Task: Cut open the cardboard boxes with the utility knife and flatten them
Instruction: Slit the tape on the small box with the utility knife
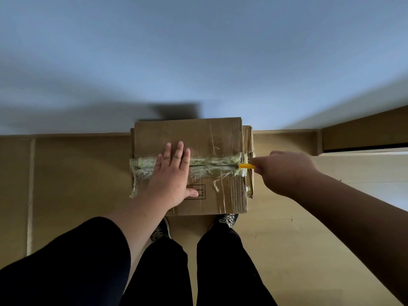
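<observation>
The taped seam ran left to right across the cardboard box, the right hand gripped the yellow utility knife at its right end, and the left hand pressed flat, fingers straight, on the seam's left part.

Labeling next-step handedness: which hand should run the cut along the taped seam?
Right. The right hand already grips the utility knife at the seam's right end; the left hand lies flat, steadying the box.

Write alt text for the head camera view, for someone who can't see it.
A left hand presses flat on a taped cardboard box while the right hand holds a yellow utility knife at the right end of its tape seam.
</observation>
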A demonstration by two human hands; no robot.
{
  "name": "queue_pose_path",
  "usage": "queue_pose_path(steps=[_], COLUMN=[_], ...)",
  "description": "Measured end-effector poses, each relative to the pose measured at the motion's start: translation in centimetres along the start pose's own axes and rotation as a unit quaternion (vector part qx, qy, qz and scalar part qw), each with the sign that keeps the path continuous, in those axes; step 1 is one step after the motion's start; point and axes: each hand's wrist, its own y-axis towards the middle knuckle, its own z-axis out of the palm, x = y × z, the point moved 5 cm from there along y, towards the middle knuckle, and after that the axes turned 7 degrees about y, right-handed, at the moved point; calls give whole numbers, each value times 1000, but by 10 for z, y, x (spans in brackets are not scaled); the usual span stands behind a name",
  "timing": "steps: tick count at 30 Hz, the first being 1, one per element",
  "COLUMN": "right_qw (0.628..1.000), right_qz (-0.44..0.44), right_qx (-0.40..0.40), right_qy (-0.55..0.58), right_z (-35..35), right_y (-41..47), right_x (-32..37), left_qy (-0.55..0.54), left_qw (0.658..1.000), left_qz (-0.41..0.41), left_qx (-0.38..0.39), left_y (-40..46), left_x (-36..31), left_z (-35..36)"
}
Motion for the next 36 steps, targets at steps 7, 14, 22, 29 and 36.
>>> queue_pose_path(steps=[7,14,22,29,36], right_qw=[1000,999,990,876,829], right_qz=[2,-25,-8,112,123], right_qx=[1,-20,-55,-29,2], right_qy=[14,21,130,468,546], right_z=[4,8,18,56,75], right_y=[-5,-7,-34,-36,-23], right_x=[-13,-19,-45,-65,-47], left_qy=[4,2,9,7,35], left_qw=[1000,1000,999,999,996], left_qz=[-6,-5,-36,22,47], left_qx=[10,10,14,-47,-66], left_y=[2,1,0,13,36], left_x=[-1,0,-9,-56,-79], left_z=[-1,0,-5,-22,-36])
